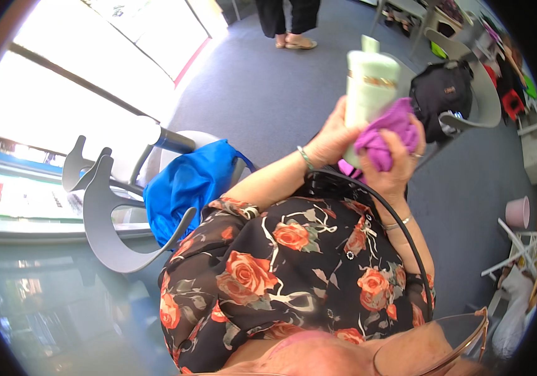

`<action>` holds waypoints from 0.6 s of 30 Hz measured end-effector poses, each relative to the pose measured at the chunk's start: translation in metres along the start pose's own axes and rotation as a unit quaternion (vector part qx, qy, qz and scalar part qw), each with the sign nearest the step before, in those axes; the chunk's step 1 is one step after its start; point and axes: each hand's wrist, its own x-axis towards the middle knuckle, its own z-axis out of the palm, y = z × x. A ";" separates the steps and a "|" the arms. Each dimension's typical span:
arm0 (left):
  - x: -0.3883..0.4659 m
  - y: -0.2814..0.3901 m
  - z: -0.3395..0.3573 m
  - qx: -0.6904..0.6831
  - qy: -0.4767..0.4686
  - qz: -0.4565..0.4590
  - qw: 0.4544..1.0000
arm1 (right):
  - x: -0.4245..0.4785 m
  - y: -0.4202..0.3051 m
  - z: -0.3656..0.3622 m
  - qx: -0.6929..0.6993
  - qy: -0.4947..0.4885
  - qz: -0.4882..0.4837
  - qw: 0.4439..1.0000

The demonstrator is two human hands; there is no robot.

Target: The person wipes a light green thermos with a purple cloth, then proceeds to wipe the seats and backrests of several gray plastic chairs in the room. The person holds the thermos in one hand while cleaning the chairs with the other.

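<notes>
Held up in front of me is a pale green bottle [372, 87] with a light cap and a gold-coloured band. My left hand [336, 129] grips its lower part from the left side. On the right side, my right hand [393, 157] clutches a bunched purple cloth [388, 134] that touches the bottle. Part of the bottle's lower body is hidden by the fingers and the cloth. Below my hands are a black bag-like item [332, 183] and a black cable or strap arching over my right forearm.
A blue fabric bag [193, 183] rests on a chair at the left. A black backpack [442, 94] is on a grey chair [489, 96] at the right. Another person [289, 23] stands on the carpet ahead. A pink bucket [517, 212] is at far right.
</notes>
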 end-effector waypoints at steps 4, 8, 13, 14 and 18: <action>-0.009 0.007 0.006 0.027 -0.057 -0.026 0.998 | 0.001 0.025 0.004 0.272 0.073 0.254 0.925; 0.000 0.006 0.003 -0.034 -0.013 0.003 0.999 | -0.013 0.010 -0.004 0.065 -0.023 0.115 0.991; 0.004 0.007 0.003 -0.082 0.002 -0.029 0.996 | 0.033 0.011 -0.020 0.316 0.081 0.233 0.916; 0.003 0.004 0.005 -0.073 0.023 -0.017 0.997 | 0.050 0.013 -0.024 0.312 0.152 0.207 0.915; 0.002 -0.008 -0.006 -0.110 0.017 -0.093 0.989 | 0.122 -0.017 -0.038 0.250 0.363 0.030 0.897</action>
